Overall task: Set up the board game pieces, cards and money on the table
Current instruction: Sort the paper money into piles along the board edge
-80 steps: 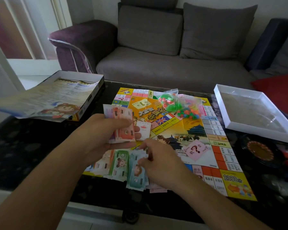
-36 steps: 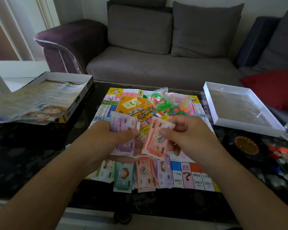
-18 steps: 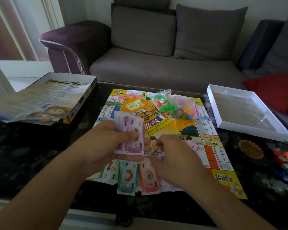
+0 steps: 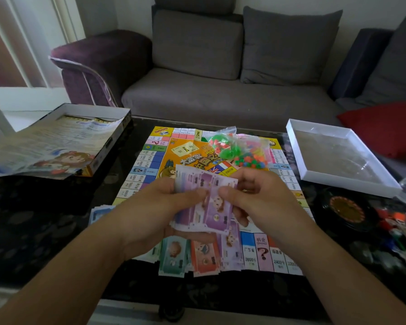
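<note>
- One game board (image 4: 148, 160) lies flat on the dark desk (image 4: 45, 221), in front of a grey sofa (image 4: 197, 95).
- One clear bag of small coloured pieces (image 4: 242, 151) sits on the board's far edge.
- Along the board's near edge lie sorted piles of play money (image 4: 197, 256): green, orange and purple show plainly, and perhaps two more are half hidden by the arms.
- One fanned stack of purple notes (image 4: 204, 202) is held above the board.
- The left hand (image 4: 157, 212) cradles the stack, thumb pressed on top.
- The right hand (image 4: 260, 200) pinches the top note, its fingers (image 4: 230, 191) curled on the note's right edge.
- Two box halves: one with a rule sheet (image 4: 63, 139) at left, one white tray (image 4: 333, 156) at right.
</note>
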`<action>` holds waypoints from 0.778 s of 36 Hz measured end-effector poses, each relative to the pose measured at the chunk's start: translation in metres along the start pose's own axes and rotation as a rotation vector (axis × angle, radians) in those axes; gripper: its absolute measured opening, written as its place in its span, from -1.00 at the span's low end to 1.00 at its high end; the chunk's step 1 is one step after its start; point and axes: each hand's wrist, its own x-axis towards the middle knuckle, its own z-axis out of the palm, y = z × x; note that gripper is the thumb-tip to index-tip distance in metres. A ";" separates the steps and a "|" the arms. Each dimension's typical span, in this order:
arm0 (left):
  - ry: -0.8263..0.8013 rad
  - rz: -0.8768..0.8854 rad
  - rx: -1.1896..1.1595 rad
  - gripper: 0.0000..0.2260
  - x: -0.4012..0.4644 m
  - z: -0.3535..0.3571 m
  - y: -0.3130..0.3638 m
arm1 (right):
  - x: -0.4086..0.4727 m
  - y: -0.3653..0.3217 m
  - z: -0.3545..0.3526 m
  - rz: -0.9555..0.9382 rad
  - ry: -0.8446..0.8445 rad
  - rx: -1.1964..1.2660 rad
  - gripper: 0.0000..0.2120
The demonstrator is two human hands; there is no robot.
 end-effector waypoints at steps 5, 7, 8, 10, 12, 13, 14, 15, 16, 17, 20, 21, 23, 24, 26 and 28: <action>0.054 0.089 0.159 -0.78 0.003 -0.001 -0.004 | -0.003 -0.003 -0.003 -0.004 -0.046 0.000 -0.87; 0.087 0.118 0.221 -0.80 0.004 0.000 -0.006 | -0.004 -0.005 -0.002 -0.024 -0.065 -0.027 -0.96; 0.099 0.122 0.224 -0.80 0.004 0.001 -0.007 | -0.004 -0.006 -0.002 -0.030 -0.071 -0.037 -0.97; 0.100 0.119 0.213 -0.80 0.005 0.002 -0.007 | -0.005 -0.006 -0.001 -0.029 -0.073 -0.043 -0.95; 0.078 0.100 0.160 -0.80 0.005 0.003 -0.006 | -0.005 -0.007 -0.002 -0.014 -0.062 -0.020 -0.95; 0.074 0.084 0.119 -0.79 0.005 0.003 -0.005 | -0.005 -0.007 -0.003 -0.006 -0.050 -0.004 -0.95; 0.081 0.069 0.082 -0.78 0.005 0.003 -0.005 | -0.005 -0.007 -0.004 -0.003 -0.038 0.001 -0.95; 0.086 0.065 0.063 -0.77 0.005 0.002 -0.004 | -0.004 -0.008 -0.005 -0.005 -0.028 -0.012 -0.96; 0.086 0.075 0.068 -0.77 0.005 0.001 -0.005 | -0.004 -0.008 -0.006 -0.008 -0.024 -0.029 -0.96; 0.083 0.092 0.095 -0.78 0.005 0.000 -0.005 | -0.004 -0.008 -0.007 -0.010 -0.025 -0.042 -0.96; 0.103 0.139 0.200 -0.81 0.005 -0.002 -0.008 | -0.006 -0.010 -0.004 -0.002 -0.046 -0.019 -0.96; 0.115 0.154 0.214 -0.83 0.005 -0.001 -0.009 | -0.006 -0.010 -0.003 0.001 -0.052 -0.007 -0.95; 0.144 0.176 0.201 -0.84 0.004 0.001 -0.009 | -0.008 -0.012 -0.001 -0.001 -0.060 0.007 -0.94; 0.156 0.187 0.201 -0.83 0.004 0.003 -0.008 | -0.008 -0.012 0.000 -0.004 -0.063 0.011 -0.94; 0.163 0.209 0.231 -0.83 0.003 0.006 -0.008 | -0.009 -0.012 0.000 -0.010 -0.073 -0.001 -0.95; 0.162 0.217 0.240 -0.82 0.003 0.007 -0.008 | -0.009 -0.013 0.000 -0.026 -0.078 -0.023 -0.96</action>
